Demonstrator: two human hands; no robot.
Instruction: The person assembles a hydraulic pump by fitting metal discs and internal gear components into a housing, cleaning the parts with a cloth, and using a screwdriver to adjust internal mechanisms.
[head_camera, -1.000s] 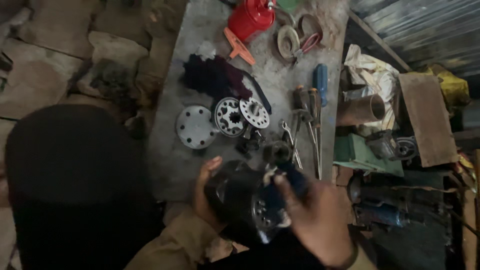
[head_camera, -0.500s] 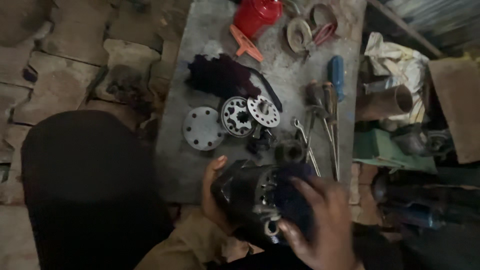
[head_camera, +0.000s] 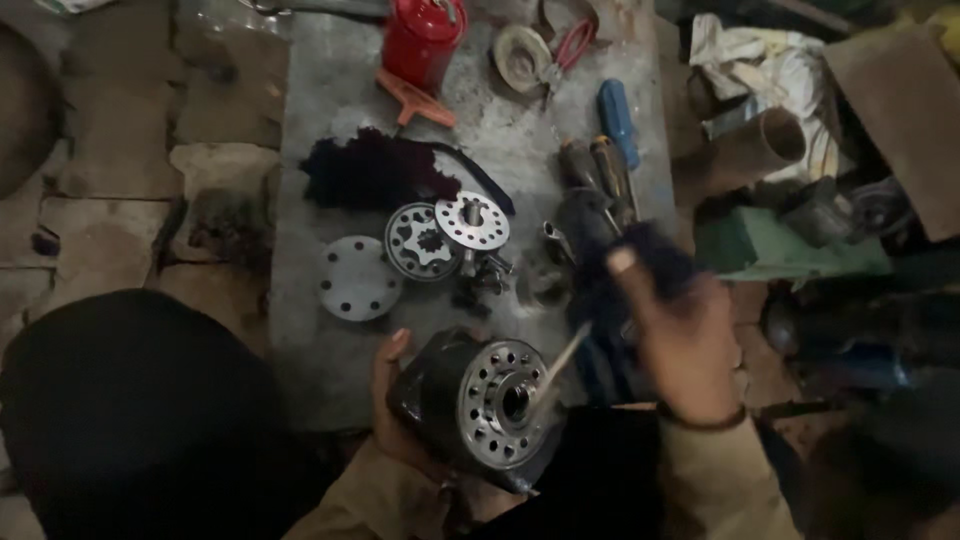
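The left hand (head_camera: 400, 400) cups a dark, heavy metal housing (head_camera: 470, 400) from underneath and behind, thumb up along its far side, fingers wrapped round the body. The housing's bright round face, ringed with small holes, tilts up toward the camera, low and central, just in front of the person's chest.

The right hand (head_camera: 680, 340) hovers just to the right of that face, closed around a dark cloth (head_camera: 640, 255) bunched between thumb and fingers. A thin metal rod (head_camera: 560, 365) slants from this hand down to the hole in the middle of the housing's face; the hand is blurred, so exactly how the rod is gripped I cannot tell.

Beyond the left hand, on the grey metal tabletop (head_camera: 330, 100), lies a flat round plate (head_camera: 358, 278) with bolt holes. Next to it, farther along, sit a gear ring (head_camera: 420, 242) and a drilled disc (head_camera: 472, 220), touching each other, with loose bolts (head_camera: 485, 275) just beside them. A dark rag (head_camera: 375, 170) lies past those.

Beyond the right hand lie screwdrivers (head_camera: 600, 165), one with a blue handle (head_camera: 618, 120). At the far end stands a red can (head_camera: 425, 40), an orange tool (head_camera: 415, 98) at its base, and red-handled pliers (head_camera: 570, 45) nearby.
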